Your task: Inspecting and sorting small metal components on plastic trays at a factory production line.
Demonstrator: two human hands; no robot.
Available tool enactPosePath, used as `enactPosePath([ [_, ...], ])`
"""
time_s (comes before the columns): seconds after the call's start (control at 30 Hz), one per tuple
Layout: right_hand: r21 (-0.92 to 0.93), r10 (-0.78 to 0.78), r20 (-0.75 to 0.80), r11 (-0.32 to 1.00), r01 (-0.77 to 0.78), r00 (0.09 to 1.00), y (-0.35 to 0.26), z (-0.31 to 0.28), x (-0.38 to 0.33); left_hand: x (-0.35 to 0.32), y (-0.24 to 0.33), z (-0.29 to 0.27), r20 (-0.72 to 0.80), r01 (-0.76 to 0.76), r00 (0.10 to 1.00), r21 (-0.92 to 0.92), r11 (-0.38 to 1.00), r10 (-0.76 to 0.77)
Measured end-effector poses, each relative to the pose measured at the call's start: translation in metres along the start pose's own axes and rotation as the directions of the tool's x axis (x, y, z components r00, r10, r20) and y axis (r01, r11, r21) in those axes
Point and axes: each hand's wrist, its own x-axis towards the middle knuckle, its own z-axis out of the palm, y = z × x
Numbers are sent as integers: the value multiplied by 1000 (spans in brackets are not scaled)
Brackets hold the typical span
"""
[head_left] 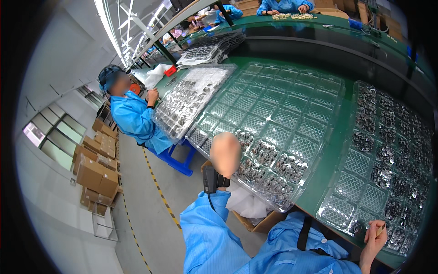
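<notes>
My left hand (pixel 226 154), with a black band and small box at its wrist, is over the near left part of a clear plastic tray (pixel 277 116). Its fingers are blurred, so what they hold cannot be told. Around it, several near compartments hold small dark, shiny metal parts (pixel 263 153); the far ones show only their crosshatched bottoms. At the lower right, my right hand (pixel 375 238) is curled closed at the near edge of a second clear tray (pixel 338 210). What its fingers pinch is too small to make out. Many of that tray's compartments hold similar dark parts.
A co-worker in blue (pixel 137 116) sits at the left by another filled tray (pixel 194 98). Stacked trays (pixel 212 48) lie farther back on the green table (pixel 335 132). Below my left arm is a cardboard box (pixel 267 222) with white plastic. Other people work across the line.
</notes>
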Motion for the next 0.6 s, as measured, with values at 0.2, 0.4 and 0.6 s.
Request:
enactPosePath([
  [0.2,-12,-5,19,1000,6,1000,4,-3,0,-5,0,-4,46,35,998,-64,997,-32],
  [0.4,1,29,15,1000,-29,999,1,0,2,-4,-6,0,61,20,998,-77,997,-16],
  [0.6,-4,1,11,1000,-1,1000,-1,3,2,-3,-6,-1,44,-19,999,-90,996,23],
])
